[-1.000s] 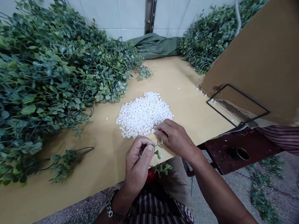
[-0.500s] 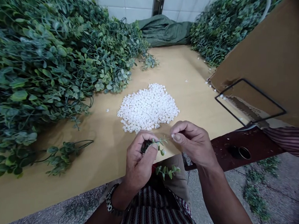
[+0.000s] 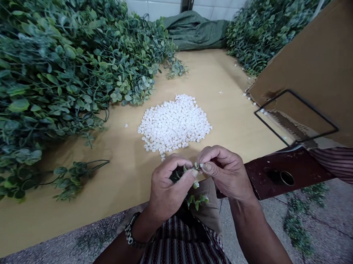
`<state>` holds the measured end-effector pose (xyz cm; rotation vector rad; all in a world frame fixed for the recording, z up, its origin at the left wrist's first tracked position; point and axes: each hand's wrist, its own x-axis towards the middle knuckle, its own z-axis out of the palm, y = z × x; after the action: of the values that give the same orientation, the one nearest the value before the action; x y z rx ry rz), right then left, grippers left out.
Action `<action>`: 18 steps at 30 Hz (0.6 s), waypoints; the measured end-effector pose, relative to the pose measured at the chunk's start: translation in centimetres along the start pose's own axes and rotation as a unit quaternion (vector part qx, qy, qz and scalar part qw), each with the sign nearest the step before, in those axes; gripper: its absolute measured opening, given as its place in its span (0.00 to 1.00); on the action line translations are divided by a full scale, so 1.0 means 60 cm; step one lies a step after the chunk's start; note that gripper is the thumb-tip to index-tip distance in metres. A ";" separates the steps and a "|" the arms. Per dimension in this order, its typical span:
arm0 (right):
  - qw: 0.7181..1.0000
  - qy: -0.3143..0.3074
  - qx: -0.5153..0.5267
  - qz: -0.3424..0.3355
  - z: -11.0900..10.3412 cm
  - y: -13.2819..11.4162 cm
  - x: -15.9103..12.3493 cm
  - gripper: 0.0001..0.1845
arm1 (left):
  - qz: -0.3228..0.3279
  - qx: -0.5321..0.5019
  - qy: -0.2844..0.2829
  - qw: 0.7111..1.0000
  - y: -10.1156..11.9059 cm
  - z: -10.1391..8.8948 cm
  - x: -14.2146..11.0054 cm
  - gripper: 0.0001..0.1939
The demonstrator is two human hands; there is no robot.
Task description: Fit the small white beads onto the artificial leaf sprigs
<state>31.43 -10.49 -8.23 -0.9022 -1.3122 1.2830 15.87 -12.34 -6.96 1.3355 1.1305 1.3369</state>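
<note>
My left hand (image 3: 171, 185) is closed around a green artificial leaf sprig (image 3: 196, 201), whose leafy ends stick out past the thumb and hang below it. My right hand (image 3: 226, 171) pinches a tiny white plastic piece (image 3: 201, 165) between thumb and forefinger, right at the sprig's tip. The fingertips of both hands nearly meet there. Just beyond them, a heap of small white plastic pieces (image 3: 175, 122) lies on the tan tabletop (image 3: 126, 176).
A big pile of artificial greenery (image 3: 64, 57) covers the left side, with a loose sprig (image 3: 73, 175) in front. More greenery (image 3: 266, 30) stands back right. A cardboard sheet (image 3: 321, 65) leans at the right, above a dark red stool (image 3: 269, 177). Green cloth (image 3: 197, 31) lies along the wall.
My right hand has left the edge of the white heap with a small piece and come to the sprig's tip. My left hand keeps its hold. The view has shifted slightly.
</note>
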 end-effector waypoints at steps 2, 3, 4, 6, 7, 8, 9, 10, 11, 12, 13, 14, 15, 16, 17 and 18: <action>1.000 -0.013 0.000 0.006 -0.003 0.001 0.000 0.10 | 0.012 0.016 -0.006 1.000 0.000 0.000 0.001 0.04; 1.000 -0.021 0.006 0.011 -0.004 0.002 -0.001 0.10 | 0.015 0.023 -0.006 1.000 -0.001 0.001 0.002 0.05; 0.999 -0.028 0.016 0.017 -0.004 0.003 -0.001 0.09 | 0.017 0.029 -0.006 0.999 -0.002 0.001 0.001 0.05; 0.998 -0.033 0.046 0.029 -0.004 0.004 -0.001 0.09 | 0.017 0.035 -0.008 0.999 -0.004 0.003 0.000 0.06; 0.997 -0.033 0.059 0.037 -0.003 0.004 -0.001 0.09 | 0.015 0.035 -0.007 0.999 -0.005 0.003 0.000 0.07; 0.996 -0.031 0.070 0.045 -0.002 0.004 -0.001 0.09 | 0.011 0.035 -0.007 0.999 -0.006 0.003 -0.001 0.07; 0.995 -0.028 0.077 0.052 -0.001 0.004 -0.001 0.10 | 0.005 0.033 -0.007 0.999 -0.005 0.003 -0.001 0.07; 0.995 -0.025 0.080 0.059 0.001 0.004 0.000 0.11 | -0.003 0.029 -0.007 1.000 -0.005 0.003 -0.002 0.07; 0.995 -0.022 0.081 0.063 0.002 0.004 0.000 0.11 | -0.010 0.024 -0.008 1.000 -0.005 0.002 -0.002 0.06; 0.995 -0.019 0.080 0.064 0.003 0.004 0.000 0.11 | -0.017 0.019 -0.010 1.000 -0.005 0.001 -0.001 0.06; 0.995 -0.017 0.078 0.063 0.004 0.004 0.000 0.11 | -0.018 0.014 -0.014 1.000 -0.004 0.001 -0.001 0.06; 0.995 -0.014 0.076 0.061 0.004 0.005 -0.001 0.12 | -0.014 0.011 -0.020 1.000 -0.005 0.000 0.000 0.06; 0.995 -0.011 0.074 0.060 0.004 0.007 -0.001 0.12 | -0.006 0.010 -0.025 1.000 -0.005 -0.001 0.001 0.06; 0.996 -0.008 0.069 0.058 0.003 0.008 -0.001 0.12 | 0.004 0.012 -0.030 0.999 -0.006 -0.001 0.001 0.06; 0.997 -0.004 0.061 0.055 0.001 0.010 0.000 0.12 | 0.013 0.017 -0.035 0.999 -0.006 -0.001 0.002 0.05; 0.998 0.000 0.048 0.050 -0.001 0.011 0.001 0.12 | 0.021 0.021 -0.038 0.999 -0.007 -0.001 0.002 0.05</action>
<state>31.40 -10.32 -8.87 -0.9092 -1.2067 1.4117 15.80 -12.14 -7.32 1.4357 1.0905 1.2865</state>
